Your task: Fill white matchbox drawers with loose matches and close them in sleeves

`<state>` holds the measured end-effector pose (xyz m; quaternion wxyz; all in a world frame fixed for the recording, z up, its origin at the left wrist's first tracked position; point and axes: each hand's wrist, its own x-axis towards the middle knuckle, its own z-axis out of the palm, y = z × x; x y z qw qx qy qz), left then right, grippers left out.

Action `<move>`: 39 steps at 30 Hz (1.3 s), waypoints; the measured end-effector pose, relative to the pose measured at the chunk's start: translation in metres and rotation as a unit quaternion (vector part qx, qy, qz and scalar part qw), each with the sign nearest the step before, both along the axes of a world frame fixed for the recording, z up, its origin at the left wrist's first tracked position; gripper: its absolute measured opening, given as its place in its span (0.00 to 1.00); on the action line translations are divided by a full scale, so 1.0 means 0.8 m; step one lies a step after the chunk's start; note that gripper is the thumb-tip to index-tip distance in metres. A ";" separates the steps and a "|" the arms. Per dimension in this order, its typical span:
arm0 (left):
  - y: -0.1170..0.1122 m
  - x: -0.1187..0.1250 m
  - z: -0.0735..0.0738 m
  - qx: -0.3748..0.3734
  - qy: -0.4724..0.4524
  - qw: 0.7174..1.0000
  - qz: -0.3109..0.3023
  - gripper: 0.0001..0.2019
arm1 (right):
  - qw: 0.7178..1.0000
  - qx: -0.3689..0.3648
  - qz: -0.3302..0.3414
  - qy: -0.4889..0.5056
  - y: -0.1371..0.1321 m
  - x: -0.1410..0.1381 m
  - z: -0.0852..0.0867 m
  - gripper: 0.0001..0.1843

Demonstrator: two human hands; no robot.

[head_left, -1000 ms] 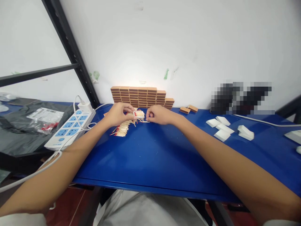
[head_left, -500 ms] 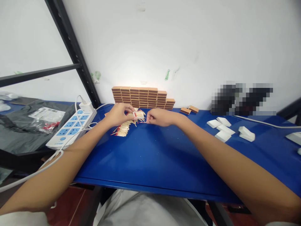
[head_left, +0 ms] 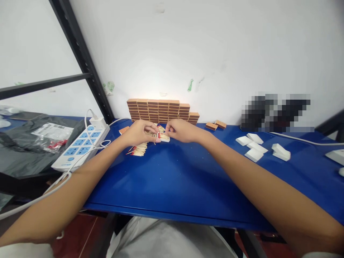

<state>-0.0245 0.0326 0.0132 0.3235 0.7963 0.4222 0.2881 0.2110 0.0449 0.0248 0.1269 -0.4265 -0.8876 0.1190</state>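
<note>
My left hand [head_left: 139, 133] holds a small white matchbox tray [head_left: 165, 140] by its left end, thumb in front and fingers behind. Several red-headed matches lie inside the tray. At the tray's right end, my right hand [head_left: 184, 130] has its fingers pinched together over the rim; whatever is between them is hidden. Under and in front of my left hand spreads a pile of loose matches [head_left: 139, 149] on the blue table [head_left: 172, 179], partly covered by the hand. An orange matchbox piece [head_left: 124, 130] lies just left of my left hand.
Stacked brown matchboxes [head_left: 158, 109] stand against the wall, with two loose matchboxes [head_left: 215, 125] to their right. Several white trays [head_left: 254, 147] lie farther right. On the left are a power strip [head_left: 80, 145] with white cables and a dark plastic bag [head_left: 34, 143].
My left hand has shifted slightly right and turned the tray so its matches show. My right hand has lifted from a match on the table up to the tray's right end.
</note>
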 end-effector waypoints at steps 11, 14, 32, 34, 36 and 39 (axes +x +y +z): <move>0.003 -0.005 -0.003 -0.007 -0.014 1.000 -0.001 0.24 | 1.000 0.002 -0.014 0.009 -0.001 0.002 0.004 0.05; 0.005 -0.006 -0.004 -0.005 -0.007 1.000 0.001 0.24 | 1.000 0.000 -0.008 0.000 0.000 0.003 0.003 0.05; 0.009 -0.011 0.001 0.129 0.017 0.982 0.136 0.24 | 0.983 0.069 -0.119 0.121 -0.010 -0.033 -0.035 0.07; 0.011 -0.012 0.000 0.138 0.024 0.978 0.152 0.24 | 0.985 0.065 -0.118 0.107 -0.009 -0.036 -0.043 0.09; 0.012 -0.013 -0.001 0.136 0.027 0.977 0.161 0.23 | 0.985 0.065 -0.121 0.100 -0.008 -0.038 -0.049 0.10; 0.014 -0.014 -0.002 0.135 0.024 0.975 0.173 0.23 | 0.987 0.059 -0.124 0.084 -0.006 -0.038 -0.053 0.09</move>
